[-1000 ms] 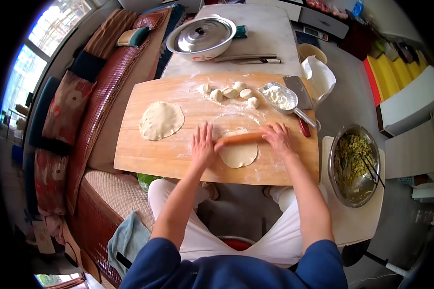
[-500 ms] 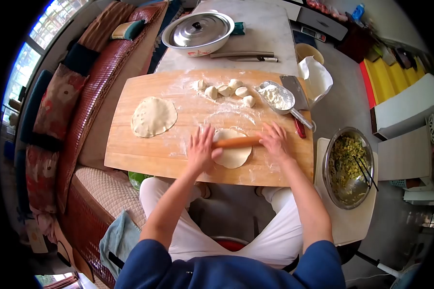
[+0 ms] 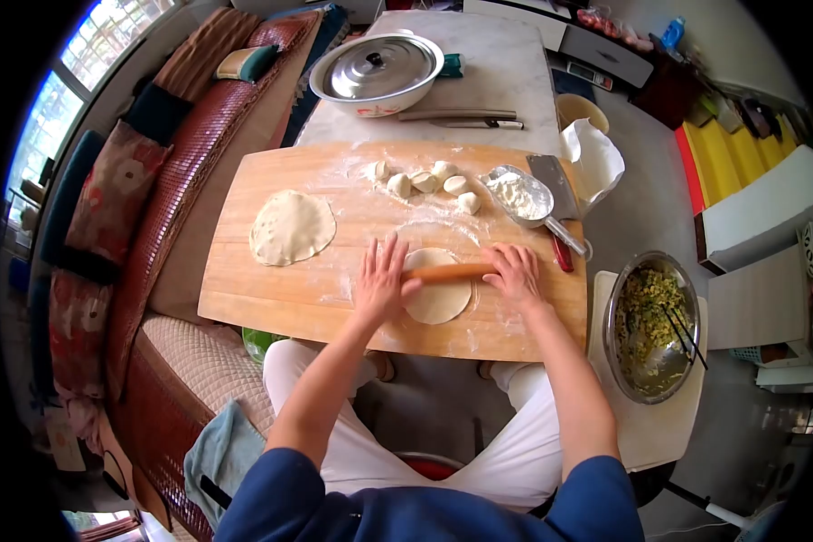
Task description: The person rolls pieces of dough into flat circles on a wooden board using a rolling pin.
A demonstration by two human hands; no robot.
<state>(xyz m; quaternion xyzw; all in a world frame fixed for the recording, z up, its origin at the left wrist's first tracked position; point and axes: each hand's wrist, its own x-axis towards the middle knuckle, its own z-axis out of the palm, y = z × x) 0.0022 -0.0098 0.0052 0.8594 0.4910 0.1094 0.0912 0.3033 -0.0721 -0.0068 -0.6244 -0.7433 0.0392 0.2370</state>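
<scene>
A wooden rolling pin (image 3: pixel 447 272) lies across a thin round of dough (image 3: pixel 438 305) near the front of the floured wooden board (image 3: pixel 271 294). My left hand (image 3: pixel 381 282) bears down on its left end, fingers long and spread over it, thumb pointing inward. Over the right end my right hand (image 3: pixel 515 273) is closed, fingers bent over the pin. Both pin ends are hidden under my palms. Another flat dough round (image 3: pixel 292 228) rests on the board's left side. Several small dough lumps (image 3: pixel 424 182) sit toward the back in loose flour.
At the board's right are a metal scoop with flour (image 3: pixel 518 195), a cleaver (image 3: pixel 554 185) and a white bag (image 3: pixel 593 155). A steel bowl of chopped filling with chopsticks (image 3: pixel 611 336) stands farther right. Behind sit a lidded basin (image 3: pixel 375 107) and a sofa (image 3: pixel 167 172) is left.
The rolling pin and both hands have shifted only slightly over the dough. The whole view has moved a little, with the board lower in it. The dough round under the pin looks rounder.
</scene>
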